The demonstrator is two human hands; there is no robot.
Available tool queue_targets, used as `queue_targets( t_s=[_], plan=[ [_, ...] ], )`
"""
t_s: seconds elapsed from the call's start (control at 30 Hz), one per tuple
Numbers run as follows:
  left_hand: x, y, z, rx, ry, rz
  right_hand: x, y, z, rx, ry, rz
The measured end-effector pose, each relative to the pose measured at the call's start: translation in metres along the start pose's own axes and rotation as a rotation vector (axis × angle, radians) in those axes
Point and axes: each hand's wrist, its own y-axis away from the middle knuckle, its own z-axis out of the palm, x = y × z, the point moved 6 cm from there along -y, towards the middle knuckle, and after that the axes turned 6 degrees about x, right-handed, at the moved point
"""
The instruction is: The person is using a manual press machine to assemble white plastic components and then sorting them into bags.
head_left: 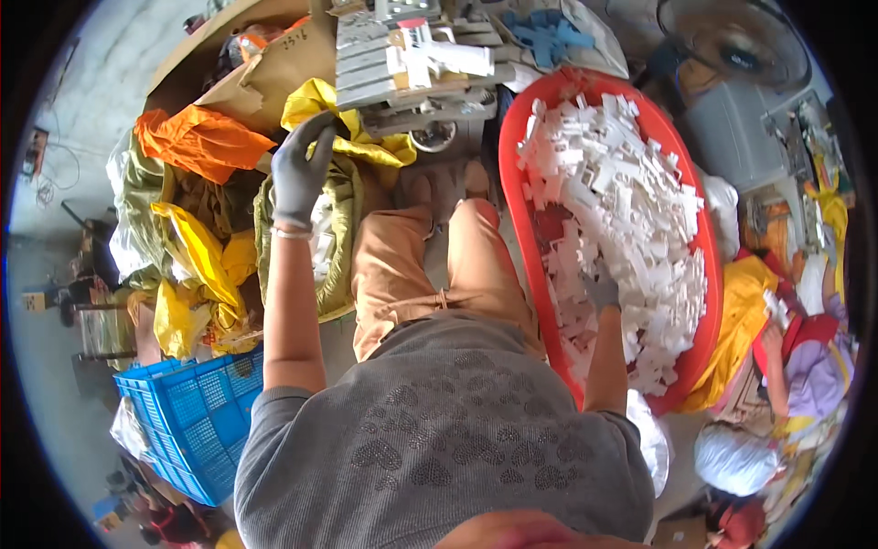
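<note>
My left hand (302,174), in a grey glove with dark fingertips, is raised over the sack (343,229) of white pieces, beside a yellow cloth (315,101). Its fingers are bent and apart from the thumb, and I see nothing between them. To the right, my right hand (601,289), also gloved in grey, reaches into a long red tub (711,316) among heaped white plastic pieces (622,174). Its fingertips blend into the heap, so their grip is hidden. Ahead of my knees, larger white pieces (457,59) lie on a grey metal machine (366,69).
Left of me are an orange bag (201,146), yellow bags (197,256) and a blue plastic crate (187,412). A cardboard box (274,78) stands at the far left. Another person's arm (776,371) shows beyond the tub, and a fan (736,46) stands at the far right.
</note>
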Motion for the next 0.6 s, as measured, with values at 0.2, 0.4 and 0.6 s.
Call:
queue_targets(
  t_s=[0.2, 0.4, 0.6],
  plan=[
    [0.026, -0.063, 0.025, -0.011, -0.122, 0.203, 0.023, 0.004, 0.015, -0.055, -0.808, 0.143],
    [0.025, -0.091, 0.078, -0.309, 0.006, 0.19, -0.091, 0.019, -0.068, 0.115, -0.565, -0.022],
    [0.008, -0.081, 0.038, 0.029, 0.314, -0.092, -0.277, 0.005, -0.126, 0.035, -0.956, -0.348]
  ],
)
